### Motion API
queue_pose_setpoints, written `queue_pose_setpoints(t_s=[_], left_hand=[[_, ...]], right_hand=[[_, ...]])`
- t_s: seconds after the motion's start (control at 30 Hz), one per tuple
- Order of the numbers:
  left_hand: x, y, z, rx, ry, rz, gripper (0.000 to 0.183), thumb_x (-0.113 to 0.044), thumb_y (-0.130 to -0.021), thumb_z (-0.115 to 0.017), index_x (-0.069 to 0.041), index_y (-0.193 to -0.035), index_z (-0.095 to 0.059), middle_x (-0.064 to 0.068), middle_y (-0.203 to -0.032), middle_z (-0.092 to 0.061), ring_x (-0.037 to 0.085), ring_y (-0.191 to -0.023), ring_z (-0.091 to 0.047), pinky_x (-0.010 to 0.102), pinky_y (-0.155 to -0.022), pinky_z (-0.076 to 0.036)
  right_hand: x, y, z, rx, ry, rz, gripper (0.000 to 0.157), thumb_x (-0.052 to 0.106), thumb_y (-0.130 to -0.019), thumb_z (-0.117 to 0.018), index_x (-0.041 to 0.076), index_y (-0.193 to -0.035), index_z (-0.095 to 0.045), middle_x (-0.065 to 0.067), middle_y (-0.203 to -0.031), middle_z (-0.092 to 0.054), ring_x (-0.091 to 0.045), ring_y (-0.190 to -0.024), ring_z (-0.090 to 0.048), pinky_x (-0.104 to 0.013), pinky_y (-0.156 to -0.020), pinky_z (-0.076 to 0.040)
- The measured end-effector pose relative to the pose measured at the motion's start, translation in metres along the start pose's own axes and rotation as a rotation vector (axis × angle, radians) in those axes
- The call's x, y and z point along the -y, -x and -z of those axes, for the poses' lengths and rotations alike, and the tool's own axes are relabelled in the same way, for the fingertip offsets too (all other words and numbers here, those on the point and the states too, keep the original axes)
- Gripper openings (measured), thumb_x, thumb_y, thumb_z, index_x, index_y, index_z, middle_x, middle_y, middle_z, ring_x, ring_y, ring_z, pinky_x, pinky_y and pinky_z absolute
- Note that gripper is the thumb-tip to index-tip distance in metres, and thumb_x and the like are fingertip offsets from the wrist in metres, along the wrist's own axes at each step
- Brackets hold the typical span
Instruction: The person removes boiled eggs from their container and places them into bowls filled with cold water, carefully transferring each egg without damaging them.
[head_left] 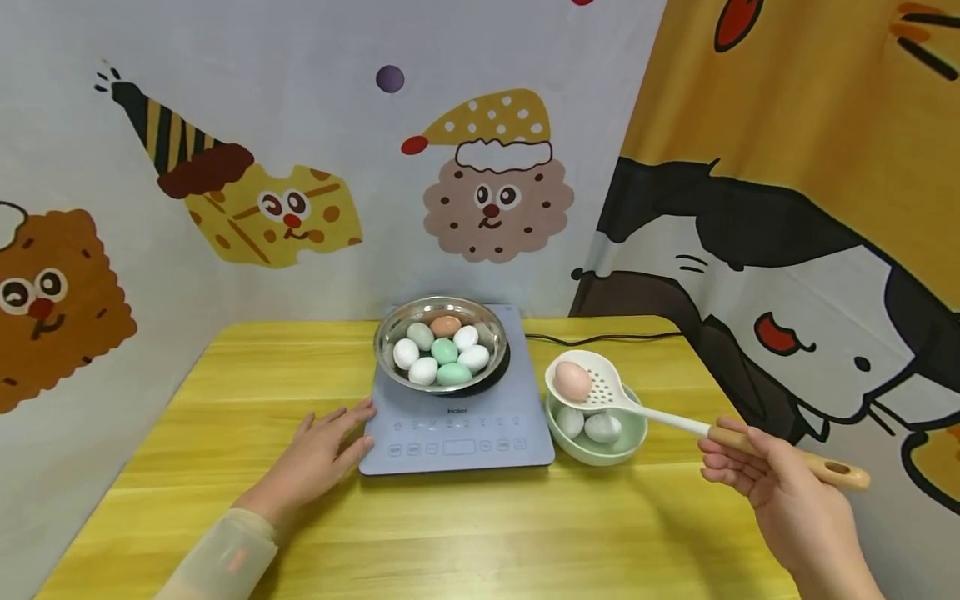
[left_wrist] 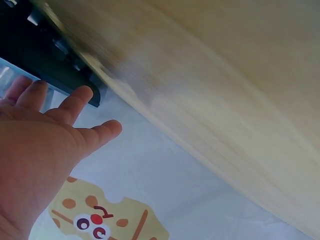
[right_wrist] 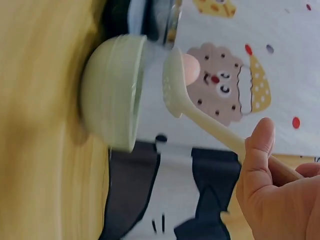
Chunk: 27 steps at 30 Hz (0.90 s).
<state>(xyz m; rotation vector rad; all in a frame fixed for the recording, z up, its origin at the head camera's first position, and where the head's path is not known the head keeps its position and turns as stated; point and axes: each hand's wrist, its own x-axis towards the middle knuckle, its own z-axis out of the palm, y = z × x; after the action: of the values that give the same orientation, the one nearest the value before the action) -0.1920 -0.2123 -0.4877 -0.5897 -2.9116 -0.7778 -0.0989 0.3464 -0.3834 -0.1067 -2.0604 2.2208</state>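
Note:
My right hand [head_left: 795, 492] grips the wooden handle of a white slotted spoon [head_left: 611, 392], with a pinkish-brown egg [head_left: 573, 381] lying in its bowl. In the right wrist view the spoon [right_wrist: 175, 85] hangs above the rim of a pale green bowl [right_wrist: 112, 92], level enough to carry the egg [right_wrist: 191, 69]. Two whitish eggs [head_left: 602, 427] sit inside that bowl. My left hand [head_left: 322, 454] has its fingers spread, fingertips at the left edge of a grey induction cooktop [head_left: 457, 450]. On the cooktop stands a steel pan [head_left: 386, 354] holding several white, green and brown eggs [head_left: 445, 351].
A black power cord [head_left: 600, 340] runs from behind the cooktop along the back of the yellow wood-grain table [head_left: 480, 533]. Cartoon-printed cloth [head_left: 300, 83] hangs behind and at both sides of the table.

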Motion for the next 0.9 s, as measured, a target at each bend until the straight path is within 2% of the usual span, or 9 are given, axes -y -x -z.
queue_pose_setpoints(t_s=[0.1, 0.3, 0.43, 0.57, 0.77, 0.9], left_hand=[[0.003, 0.003, 0.000, -0.004, -0.005, 0.009, 0.052, -0.039, -0.110, -0.060, -0.014, -0.156, -0.056, 0.004, -0.168, -0.049, 0.051, -0.146, -0.052, 0.086, -0.118, -0.021], [0.006, 0.005, -0.003, 0.004, -0.009, 0.025, 0.053, -0.040, -0.110, -0.060, -0.014, -0.156, -0.056, 0.003, -0.168, -0.048, 0.048, -0.147, -0.052, 0.086, -0.118, -0.021], [0.006, 0.004, -0.004, 0.010, -0.008, 0.025, 0.053, -0.041, -0.110, -0.059, -0.015, -0.157, -0.055, 0.003, -0.169, -0.047, 0.049, -0.147, -0.051, 0.085, -0.119, -0.021], [0.004, 0.001, -0.003, 0.016, -0.005, 0.019, 0.054, -0.042, -0.111, -0.058, -0.016, -0.157, -0.054, 0.002, -0.169, -0.046, 0.048, -0.149, -0.050, 0.085, -0.120, -0.020], [0.003, -0.001, -0.002, 0.022, -0.001, 0.018, 0.054, -0.041, -0.110, -0.059, -0.015, -0.157, -0.054, 0.001, -0.169, -0.046, 0.047, -0.150, -0.049, 0.084, -0.120, -0.019], [0.003, 0.000, -0.001, 0.022, -0.002, 0.023, 0.054, -0.041, -0.110, -0.060, -0.015, -0.157, -0.055, 0.002, -0.169, -0.047, 0.047, -0.149, -0.050, 0.084, -0.120, -0.020]], right_hand=[[-0.002, 0.009, 0.006, -0.093, 0.127, -0.034, 0.038, 0.040, -0.116, -0.045, 0.022, -0.119, -0.078, 0.001, -0.104, -0.084, -0.017, -0.088, -0.079, -0.027, -0.078, -0.066], [-0.004, 0.017, -0.005, -0.232, 0.269, 0.057, 0.038, 0.034, -0.113, -0.056, 0.005, -0.129, -0.075, 0.001, -0.101, -0.084, -0.017, -0.082, -0.080, -0.028, -0.074, -0.067], [-0.005, 0.021, -0.014, -0.271, 0.313, 0.066, 0.042, 0.031, -0.111, -0.060, -0.001, -0.136, -0.070, 0.004, -0.101, -0.084, -0.017, -0.079, -0.080, -0.028, -0.074, -0.066], [-0.006, 0.023, -0.020, -0.294, 0.403, 0.068, 0.041, 0.029, -0.110, -0.061, -0.001, -0.137, -0.069, 0.009, -0.098, -0.083, -0.016, -0.076, -0.080, -0.026, -0.071, -0.066], [-0.003, 0.026, -0.030, -0.338, 0.467, 0.147, 0.032, 0.017, -0.109, -0.063, -0.001, -0.134, -0.071, 0.011, -0.102, -0.083, -0.010, -0.077, -0.079, -0.024, -0.070, -0.065], [-0.001, 0.027, -0.038, -0.382, 0.580, 0.173, 0.033, 0.016, -0.110, -0.062, -0.002, -0.136, -0.070, 0.020, -0.102, -0.079, -0.005, -0.077, -0.078, -0.020, -0.069, -0.064]])
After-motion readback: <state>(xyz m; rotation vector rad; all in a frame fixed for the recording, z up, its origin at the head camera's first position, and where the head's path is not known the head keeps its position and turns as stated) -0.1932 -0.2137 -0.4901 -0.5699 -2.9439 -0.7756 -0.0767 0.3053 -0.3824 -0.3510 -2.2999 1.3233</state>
